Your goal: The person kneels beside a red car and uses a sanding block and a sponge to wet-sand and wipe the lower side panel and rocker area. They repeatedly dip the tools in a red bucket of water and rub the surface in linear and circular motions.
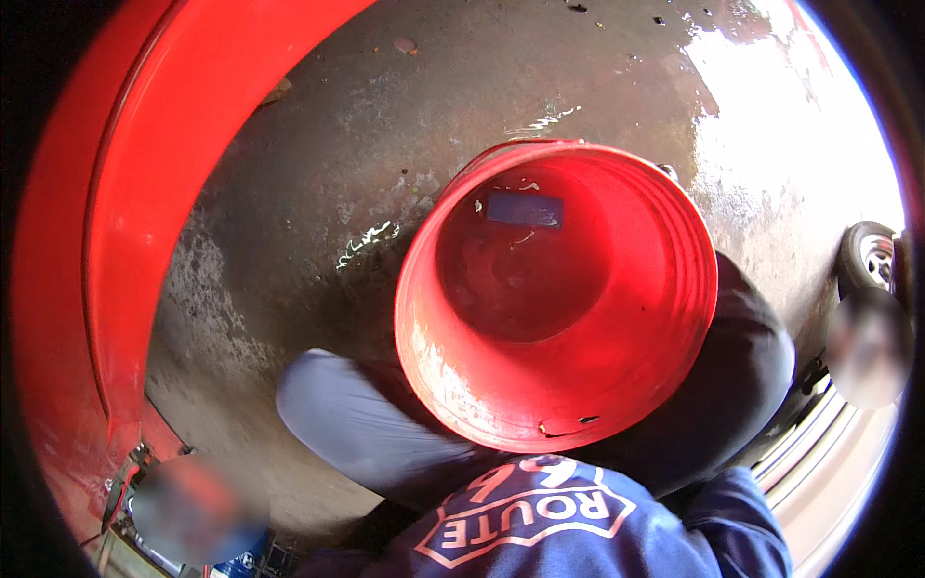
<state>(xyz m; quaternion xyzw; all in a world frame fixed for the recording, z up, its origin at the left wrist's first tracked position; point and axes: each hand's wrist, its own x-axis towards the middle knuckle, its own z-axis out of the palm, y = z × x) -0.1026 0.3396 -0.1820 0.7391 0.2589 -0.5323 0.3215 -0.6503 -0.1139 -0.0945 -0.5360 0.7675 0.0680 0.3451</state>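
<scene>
A large red bucket (pixel 636 318) stands between my bent legs, its wide mouth facing up towards me. Dark-looking liquid (pixel 511 279) covers its bottom, with small glints on the surface. Against the far inner side lies a flat blue rectangular piece (pixel 525 210); what it is made of cannot be made out. Small dark flecks cling inside the near rim. My right sleeve (pixel 740 525), dark blue, shows at the lower edge, but the hand is hidden. Neither of my hands is in view.
A red vehicle body panel (pixel 183 144) curves along the left side. The grey concrete floor (pixel 337 125) has wet patches and strong glare at the right. A car wheel (pixel 867 255) is at the far right. Assorted items (pixel 236 564) lie at lower left, partly blurred.
</scene>
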